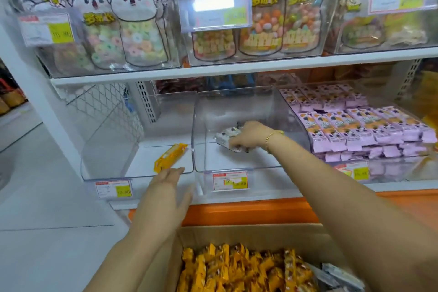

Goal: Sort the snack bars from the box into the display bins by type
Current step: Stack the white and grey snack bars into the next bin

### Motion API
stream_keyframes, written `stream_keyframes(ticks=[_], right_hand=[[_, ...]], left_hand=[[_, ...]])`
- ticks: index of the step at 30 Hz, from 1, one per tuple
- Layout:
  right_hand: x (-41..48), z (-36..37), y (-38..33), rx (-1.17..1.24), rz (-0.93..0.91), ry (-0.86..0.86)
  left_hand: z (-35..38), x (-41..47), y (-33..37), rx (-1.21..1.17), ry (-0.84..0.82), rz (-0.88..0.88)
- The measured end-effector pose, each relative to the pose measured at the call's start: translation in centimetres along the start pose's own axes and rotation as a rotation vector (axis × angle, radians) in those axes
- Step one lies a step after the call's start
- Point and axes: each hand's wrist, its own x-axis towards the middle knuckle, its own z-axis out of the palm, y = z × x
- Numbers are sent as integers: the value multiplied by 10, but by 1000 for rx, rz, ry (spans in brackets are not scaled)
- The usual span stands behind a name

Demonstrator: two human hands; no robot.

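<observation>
Nearest the viewer, an open cardboard box (248,230) sits low in front of the shelving. It is packed with yellow snack bars (237,268), and a few pale grey-white bars (339,272) show at its right edge. This mixed stock is what needs separating.

Just beyond the box, the left hand (170,187) hovers at the front lip of the left bin (113,176). Its fingers are straight and together and it holds nothing. A single yellow bar (169,157) lies tilted on the bin floor just beyond the fingertips, probably put there to start the yellow type.

Farther in and to the right, the right hand (248,136), a thin gold bracelet (272,136) at its wrist, reaches into the clear middle bin (260,169). Its fingers curl round a small bunch of white bars (225,137), held low over the bin floor, most likely so they can be set down there as a separate type.

To the right, a third bin (391,170) is full of purple bars (369,130) in neat rows. Price labels hang on the bin fronts.

Farthest away, an upper shelf (237,66) carries clear bins of animal-shaped candy bags (260,21)
</observation>
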Motion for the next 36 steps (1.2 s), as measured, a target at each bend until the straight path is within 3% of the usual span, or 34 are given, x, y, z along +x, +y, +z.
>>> stream_keyframes(ticks=[3,6,9,15,20,25,29,31,34,36], right_hand=[[53,15,-5,29,123,-161],[78,30,-18,29,105,-239],[99,42,-31,-99,64,-140],[116,47,-25,38,19,-113],[127,13,3,-183,94,226],[126,11,32,-301,166,15],[127,3,36,-383,116,45],[122,-1,38,-233,196,14],[128,8,53,260,321,155],[143,19,65,263,375,186]], left_hand=[[1,5,-5,-26,15,41],[4,11,-6,-26,52,53],[6,14,-4,-33,87,48],[6,20,-7,-32,103,25],[11,18,-9,9,89,22],[12,14,-9,88,98,46],[9,15,0,44,132,-18],[9,13,2,33,142,-22],[7,11,2,34,137,-29],[7,10,3,36,126,-29]])
